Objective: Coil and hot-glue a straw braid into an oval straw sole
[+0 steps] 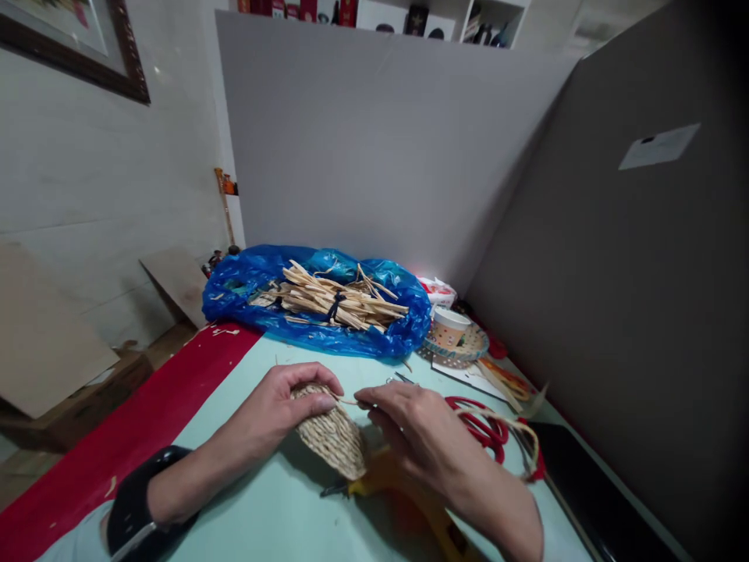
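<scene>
My left hand is closed over the top edge of a small woven straw piece, holding it tilted above the pale green table. My right hand pinches a thin straw strand that runs from the woven piece. A loose strand loops out past the right hand. Something metal shows at the right fingertips; I cannot make it out.
A blue plastic bag holding a tied straw bundle lies behind. Red-handled scissors and a yellow tool lie by my right hand. A paper cup sits in a small basket. Grey partitions stand behind and right.
</scene>
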`<move>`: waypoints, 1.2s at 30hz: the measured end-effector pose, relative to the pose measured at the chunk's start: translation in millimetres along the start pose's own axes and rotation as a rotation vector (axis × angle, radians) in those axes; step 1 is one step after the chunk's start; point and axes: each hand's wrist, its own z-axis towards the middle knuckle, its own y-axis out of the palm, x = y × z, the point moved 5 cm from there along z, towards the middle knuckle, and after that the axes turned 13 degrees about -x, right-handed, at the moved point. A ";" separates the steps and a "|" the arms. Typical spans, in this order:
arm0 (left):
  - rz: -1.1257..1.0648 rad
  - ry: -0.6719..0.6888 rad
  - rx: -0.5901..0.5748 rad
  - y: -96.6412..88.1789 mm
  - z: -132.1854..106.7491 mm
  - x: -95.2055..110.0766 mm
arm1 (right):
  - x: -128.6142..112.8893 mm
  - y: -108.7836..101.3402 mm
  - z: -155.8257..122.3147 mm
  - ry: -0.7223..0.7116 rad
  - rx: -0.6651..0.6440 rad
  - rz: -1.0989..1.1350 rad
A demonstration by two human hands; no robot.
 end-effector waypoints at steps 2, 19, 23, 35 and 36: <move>0.014 -0.031 -0.005 -0.6 1.3 -3.3 | 6.3 -6.8 -2.8 0.001 -0.047 -0.017; -0.045 0.021 -0.231 17.6 -12.4 -8.7 | 0.6 -26.6 -7.9 -0.127 0.140 -0.088; -0.020 0.017 -0.318 22.6 -13.0 -9.9 | 1.0 -17.2 -5.4 -0.146 0.160 -0.018; 0.203 -0.094 -0.143 20.2 -21.0 -9.2 | 6.1 -4.9 6.5 -0.282 0.223 0.577; 0.197 -0.102 -0.115 21.4 -21.1 -8.5 | 5.5 -5.6 7.4 -0.267 0.211 0.628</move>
